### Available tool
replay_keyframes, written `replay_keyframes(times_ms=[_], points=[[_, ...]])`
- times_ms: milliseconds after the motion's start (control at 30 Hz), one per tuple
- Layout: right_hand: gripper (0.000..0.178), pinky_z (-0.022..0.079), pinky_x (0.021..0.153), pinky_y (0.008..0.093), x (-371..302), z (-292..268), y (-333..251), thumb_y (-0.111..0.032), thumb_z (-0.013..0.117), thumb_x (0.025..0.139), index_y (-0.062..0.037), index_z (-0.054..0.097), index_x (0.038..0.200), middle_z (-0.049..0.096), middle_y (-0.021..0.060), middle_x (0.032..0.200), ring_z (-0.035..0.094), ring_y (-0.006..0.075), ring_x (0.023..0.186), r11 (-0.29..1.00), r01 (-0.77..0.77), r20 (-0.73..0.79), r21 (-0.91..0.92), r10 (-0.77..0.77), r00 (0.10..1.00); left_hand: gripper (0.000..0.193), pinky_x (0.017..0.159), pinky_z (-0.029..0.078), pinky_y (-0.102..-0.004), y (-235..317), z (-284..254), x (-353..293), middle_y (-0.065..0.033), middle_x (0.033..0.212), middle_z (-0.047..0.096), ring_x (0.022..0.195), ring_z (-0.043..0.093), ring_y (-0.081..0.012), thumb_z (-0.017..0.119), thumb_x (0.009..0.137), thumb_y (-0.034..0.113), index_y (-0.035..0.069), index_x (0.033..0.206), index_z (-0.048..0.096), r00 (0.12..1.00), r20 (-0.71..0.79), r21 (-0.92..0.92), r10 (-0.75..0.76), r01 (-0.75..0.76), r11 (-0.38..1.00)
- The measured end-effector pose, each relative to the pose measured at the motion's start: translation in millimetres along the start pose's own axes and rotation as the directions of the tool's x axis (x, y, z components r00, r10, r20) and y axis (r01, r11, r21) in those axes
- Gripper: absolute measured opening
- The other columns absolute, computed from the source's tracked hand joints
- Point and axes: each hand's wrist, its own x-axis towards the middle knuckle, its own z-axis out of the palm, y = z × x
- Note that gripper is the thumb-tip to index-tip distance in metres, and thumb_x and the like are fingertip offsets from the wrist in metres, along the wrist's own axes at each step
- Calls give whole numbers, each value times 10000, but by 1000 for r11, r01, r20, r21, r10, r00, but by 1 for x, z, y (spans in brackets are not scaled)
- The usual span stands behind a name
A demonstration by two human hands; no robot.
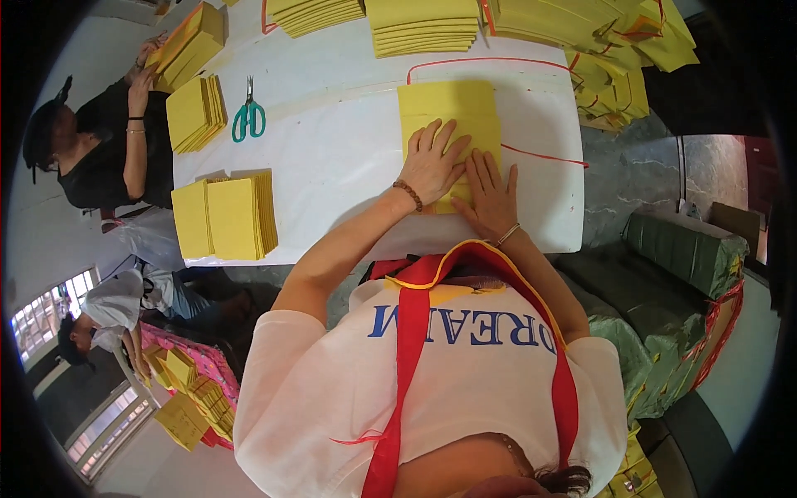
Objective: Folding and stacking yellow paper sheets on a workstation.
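Both my hands lie flat on a stack of yellow paper pieces near the table's front edge. My left hand is open, with its fingers spread over the middle of the top piece; a brown bead bracelet circles that wrist. Just to its right, my right hand is open too, fingers stretched forward along the stack's right side. A red string comes out from the stack's right side. Another red string bends round behind it. How thick the stack is cannot be told from above.
Green-handled scissors lie on the white table. Yellow bundles stand at left, more yellow stacks along the far edge. A person at left handles a yellow bundle; another sits farther back. Green wrapped bales stand at right.
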Motion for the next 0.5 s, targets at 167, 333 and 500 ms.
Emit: replay_keyframes(times_ms=[167, 333, 500], points=[[753, 61, 1030, 618, 0, -3, -3, -544, 403, 853, -47, 238, 1395, 192, 123, 1467, 144, 278, 1365, 1000, -15, 60, -9, 15, 998, 502, 958, 285, -467, -11, -19, -12, -157, 1308, 374, 1196, 326, -350, 621, 769, 271, 90, 1216, 483, 991, -19, -205, 132, -133, 970], [706, 57, 1033, 609, 0, -2, 11, -494, 426, 867, -47, 261, 1388, 234, 138, 1450, 158, 288, 1361, 998, 8, 39, 66, -10, 999, 466, 882, 362, -420, -11, -14, -18, -159, 1244, 444, 1104, 402, -340, 591, 770, 233, 57, 1192, 500, 954, 88, -53, 287, -284, 957], [586, 228, 1052, 419, 5, -22, 38, -249, 519, 870, -13, 305, 1362, 407, 166, 1353, 376, 311, 1257, 499, -69, -16, 864, 164, 986, 430, 707, 464, -364, 13, 5, -11, -121, 1029, 572, 905, 541, -271, 557, 787, 211, 57, 1185, 509, 974, 30, 430, 225, -215, 877]])
